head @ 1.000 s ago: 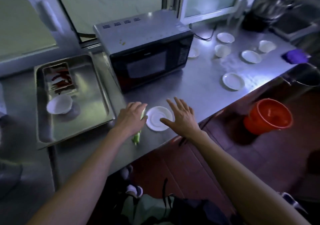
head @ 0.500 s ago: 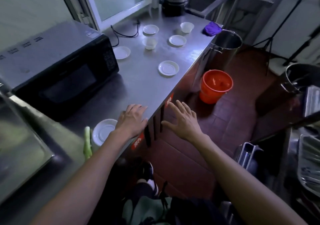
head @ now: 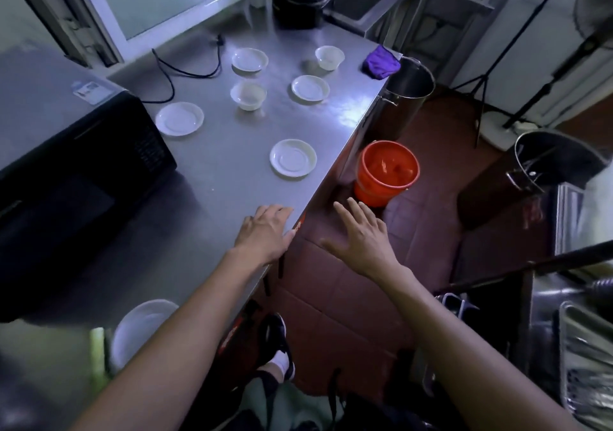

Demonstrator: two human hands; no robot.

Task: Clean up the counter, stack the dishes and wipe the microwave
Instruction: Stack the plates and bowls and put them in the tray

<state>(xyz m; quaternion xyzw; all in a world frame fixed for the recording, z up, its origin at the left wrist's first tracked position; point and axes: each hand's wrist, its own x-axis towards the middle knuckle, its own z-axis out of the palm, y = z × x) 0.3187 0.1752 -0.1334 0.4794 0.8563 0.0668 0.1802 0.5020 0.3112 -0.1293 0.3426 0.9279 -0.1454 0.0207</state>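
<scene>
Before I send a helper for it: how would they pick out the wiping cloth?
Start at the black microwave and follow the steel counter to its far right corner. There, above the tall steel pot, lies the purple cloth, crumpled: the only soft, coloured thing among white dishes.

My one head camera looked steeply down from close above the counter (head: pixel 212 178) edge and floor.
</scene>
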